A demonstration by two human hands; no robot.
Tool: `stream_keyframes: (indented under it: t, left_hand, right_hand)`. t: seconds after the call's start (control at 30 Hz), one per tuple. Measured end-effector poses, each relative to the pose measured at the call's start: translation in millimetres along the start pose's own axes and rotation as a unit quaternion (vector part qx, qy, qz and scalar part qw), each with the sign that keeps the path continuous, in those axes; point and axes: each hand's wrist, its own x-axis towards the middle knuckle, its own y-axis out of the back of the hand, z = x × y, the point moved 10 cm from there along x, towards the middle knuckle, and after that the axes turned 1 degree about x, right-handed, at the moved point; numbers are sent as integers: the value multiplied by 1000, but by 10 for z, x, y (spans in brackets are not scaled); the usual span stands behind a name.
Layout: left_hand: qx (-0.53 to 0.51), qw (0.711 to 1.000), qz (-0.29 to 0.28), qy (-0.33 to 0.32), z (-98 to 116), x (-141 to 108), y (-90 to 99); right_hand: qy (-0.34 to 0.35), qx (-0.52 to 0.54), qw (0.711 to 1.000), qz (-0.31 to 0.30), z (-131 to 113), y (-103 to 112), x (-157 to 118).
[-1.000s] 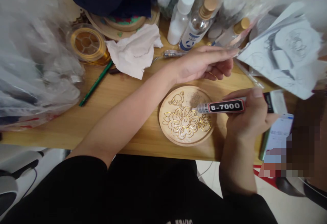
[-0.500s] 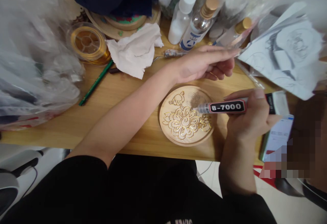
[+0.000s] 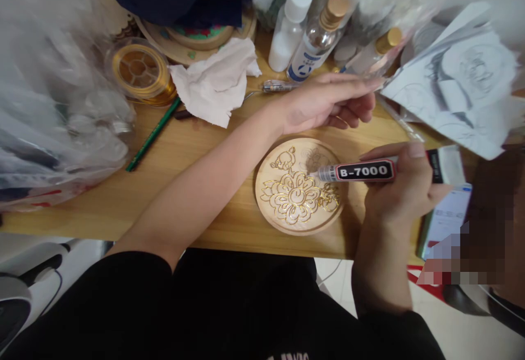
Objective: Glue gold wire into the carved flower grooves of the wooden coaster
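Right fingers (image 3: pixel 413 155) pinching the B-7000 tube (image 3: pixel 363 172) (nozzle (image 3: pixel 319 174) leftward), long axis crosswise, left fingers (image 3: pixel 363 112) half-curled

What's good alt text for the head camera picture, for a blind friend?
The right hand holds a B-7000 tube, its nozzle at a round wooden plate with gold flower outlines; the left hand extends beyond. Bottles and crumpled paper sit behind.

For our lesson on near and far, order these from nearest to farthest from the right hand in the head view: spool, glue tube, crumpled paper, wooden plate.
1. Glue tube: in the right hand.
2. Wooden plate: left of that hand.
3. Crumpled paper: farther left, behind.
4. Spool: left of the paper.
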Motion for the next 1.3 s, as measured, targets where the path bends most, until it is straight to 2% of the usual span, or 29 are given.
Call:
stream_keyframes:
  t: [0.33, 0.8, 1.07, 1.3]
  left_hand:
    - [3, 1000, -5, -6, -9, 12, 8]
    - [-17, 999, -28, -21, -2, 24, -11]
    - [11, 1000, -17, -8, -3, 19, -14]
    - [-13, 999, -28, -18, 28, -6, -41]
  right_hand:
    - [7, -35, 999, -1, -6, -21, 2]
    - [30, 1, 1000, 3, -22, -7, 7]
    - [42, -3, 999, -27, -24, -47, 3]
    - [51, 12, 998, -35, -17, -68, -2]
